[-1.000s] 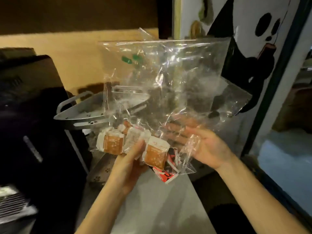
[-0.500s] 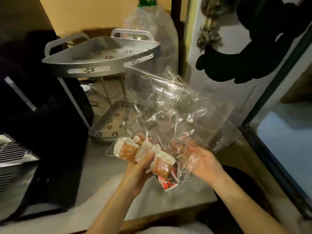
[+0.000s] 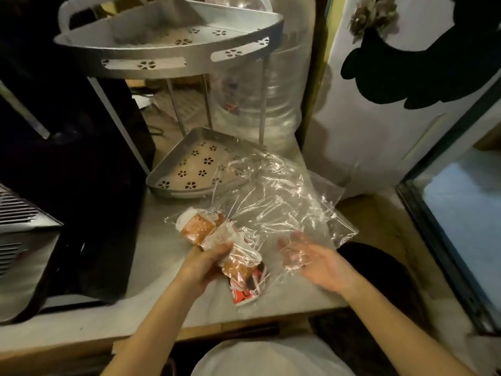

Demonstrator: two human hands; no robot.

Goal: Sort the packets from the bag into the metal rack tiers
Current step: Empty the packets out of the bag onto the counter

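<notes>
Clear water jug (image 3: 260, 99) behind; black appliance (image 3: 67, 164) left on grey counter (image 3: 151, 240).

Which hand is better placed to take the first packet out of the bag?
Probably the right hand: it lies open against the clear bag, holding nothing. The left hand already grips the orange packets through the plastic, steadying them.

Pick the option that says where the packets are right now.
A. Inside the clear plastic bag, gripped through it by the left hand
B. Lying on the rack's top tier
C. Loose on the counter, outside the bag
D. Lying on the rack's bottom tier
A: the orange packets sit inside the clear plastic bag, and the left hand grips them through the plastic, while the perforated bottom tier and the top tier show no packets.
</notes>
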